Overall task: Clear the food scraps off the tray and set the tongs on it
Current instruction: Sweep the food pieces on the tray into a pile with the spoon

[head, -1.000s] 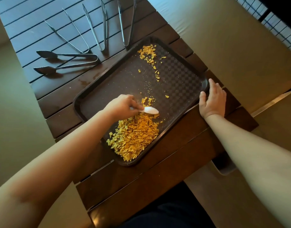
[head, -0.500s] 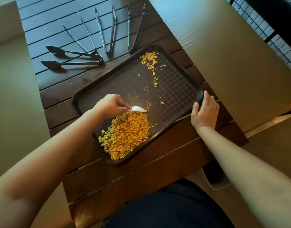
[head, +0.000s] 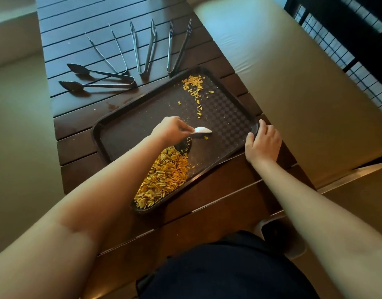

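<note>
Dark slatted wooden table (head: 218, 199), pale floor to either side, black grid railing at far right.

Nearest on the brown plastic tray (head: 226, 117): heaped yellow-orange food scraps (head: 164, 180) at its near corner. Left hand (head: 170, 129) curls round a white plastic spoon (head: 202, 130), bowl just above the tray floor beside one loose flake. Right hand (head: 262, 143) grips the tray's right rim, fingers hooked over the edge. Smaller scrap scatter (head: 194, 85) at the far corner. Beyond, four metal tongs (head: 142, 55) fanned on the slats, off the tray.

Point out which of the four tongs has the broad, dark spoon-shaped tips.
The leftmost tongs, lying nearly crosswise on the table with dark leaf-shaped tips pointing left. The other three pairs are slim metal ones fanned away from the tray.
</note>
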A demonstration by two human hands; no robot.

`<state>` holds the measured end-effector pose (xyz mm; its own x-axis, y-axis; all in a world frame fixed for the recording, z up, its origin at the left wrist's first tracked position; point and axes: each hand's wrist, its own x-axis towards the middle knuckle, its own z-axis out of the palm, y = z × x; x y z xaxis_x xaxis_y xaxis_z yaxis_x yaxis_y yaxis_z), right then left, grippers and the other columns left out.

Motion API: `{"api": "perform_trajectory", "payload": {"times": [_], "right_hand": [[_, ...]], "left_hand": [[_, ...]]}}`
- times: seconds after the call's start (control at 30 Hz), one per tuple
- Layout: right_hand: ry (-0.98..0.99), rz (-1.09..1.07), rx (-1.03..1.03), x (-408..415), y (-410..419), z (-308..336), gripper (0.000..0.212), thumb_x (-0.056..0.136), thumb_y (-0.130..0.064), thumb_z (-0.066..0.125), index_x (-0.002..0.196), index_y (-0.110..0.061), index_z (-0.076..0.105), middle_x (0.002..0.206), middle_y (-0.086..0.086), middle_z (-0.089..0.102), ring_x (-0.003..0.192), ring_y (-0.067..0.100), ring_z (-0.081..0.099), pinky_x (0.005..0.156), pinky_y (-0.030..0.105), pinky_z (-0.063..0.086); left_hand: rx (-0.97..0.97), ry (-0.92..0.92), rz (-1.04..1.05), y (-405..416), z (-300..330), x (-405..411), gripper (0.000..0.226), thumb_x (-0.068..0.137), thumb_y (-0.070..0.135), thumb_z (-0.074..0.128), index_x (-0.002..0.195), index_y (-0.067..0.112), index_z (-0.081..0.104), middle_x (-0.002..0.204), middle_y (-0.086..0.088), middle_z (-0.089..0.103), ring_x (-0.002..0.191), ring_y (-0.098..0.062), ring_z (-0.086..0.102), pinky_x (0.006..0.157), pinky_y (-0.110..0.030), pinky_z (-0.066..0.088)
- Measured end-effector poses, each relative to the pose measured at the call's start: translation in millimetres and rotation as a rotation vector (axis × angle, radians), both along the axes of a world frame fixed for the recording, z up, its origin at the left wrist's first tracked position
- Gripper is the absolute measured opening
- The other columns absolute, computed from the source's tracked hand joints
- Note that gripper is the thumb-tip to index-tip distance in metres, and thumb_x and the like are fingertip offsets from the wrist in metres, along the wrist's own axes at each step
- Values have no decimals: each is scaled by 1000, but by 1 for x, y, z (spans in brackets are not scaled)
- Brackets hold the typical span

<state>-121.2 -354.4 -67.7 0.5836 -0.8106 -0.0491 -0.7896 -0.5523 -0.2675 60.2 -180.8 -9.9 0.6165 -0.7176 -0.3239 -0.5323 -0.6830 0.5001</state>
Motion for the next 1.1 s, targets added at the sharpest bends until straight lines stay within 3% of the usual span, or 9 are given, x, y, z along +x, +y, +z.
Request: {"api": "perform_trajectory", "payload": {"times": [0.13,0.3,0.4,0.5,0.57,0.67,0.87,0.97,1.1], "right_hand": [[-25,82,60,-1,-10,-3,55,99,-36,33,148,-13,23,154,11,24,143,27,18,117,44,15],[-25,99,74,-2,-10,-7,56,100,-37,30,150,-14,19,156,8,20,145,25,13,118,43,9],[-43,93,45,-2,-8,-10,61,96,-41,21,150,-12,20,155,10,22,144,26,15,117,43,7],[-71,81,40,-2,-7,-12,65,91,-40,18,149,-10,22,154,12,25,144,27,17,116,43,7],[-81,76,40,-2,-6,-12,65,92,-40,18,149,-10,23,154,12,25,144,27,17,117,43,7],[-97,75,48,-2,-5,-12,65,92,-41,18,148,-10,23,154,11,25,144,27,17,117,42,7],[-111,75,42,-2,-5,-13,64,92,-40,19,148,-9,25,153,12,28,144,28,18,116,43,8],[-114,73,34,-1,-5,-14,63,93,-39,20,147,-8,25,152,13,29,143,28,19,116,43,9],[-113,71,26,-1,-5,-14,63,92,-39,20,147,-8,26,152,13,29,143,28,20,116,43,10]], "left_hand": [[79,39,-96,11,2,-1,16,86,30,64,100,30,72,94,5,57,77,-4,49,66,-20,42],[274,1,-176,37,13,14,17,84,33,64,99,31,72,117,5,59,113,-13,51,89,-33,44],[318,21,-217,44,20,23,14,84,31,64,96,33,72,104,8,61,96,-9,55,82,-30,47],[139,95,-101,41,19,29,15,86,24,64,98,29,70,92,8,58,81,-6,53,71,-23,41],[21,73,29,35,14,31,17,88,23,61,102,27,70,92,6,56,77,-5,50,65,-22,39],[5,95,102,31,4,29,19,90,25,59,105,24,70,97,5,55,78,-4,50,62,-19,38],[168,138,-133,46,4,28,14,86,24,64,97,29,72,96,13,55,96,-8,53,81,-25,43],[260,126,-186,58,6,36,12,84,27,65,89,36,71,96,11,58,93,-9,55,84,-31,47],[118,171,-113,52,9,38,13,84,23,66,93,31,70,90,9,57,85,-6,53,76,-24,43]]}}
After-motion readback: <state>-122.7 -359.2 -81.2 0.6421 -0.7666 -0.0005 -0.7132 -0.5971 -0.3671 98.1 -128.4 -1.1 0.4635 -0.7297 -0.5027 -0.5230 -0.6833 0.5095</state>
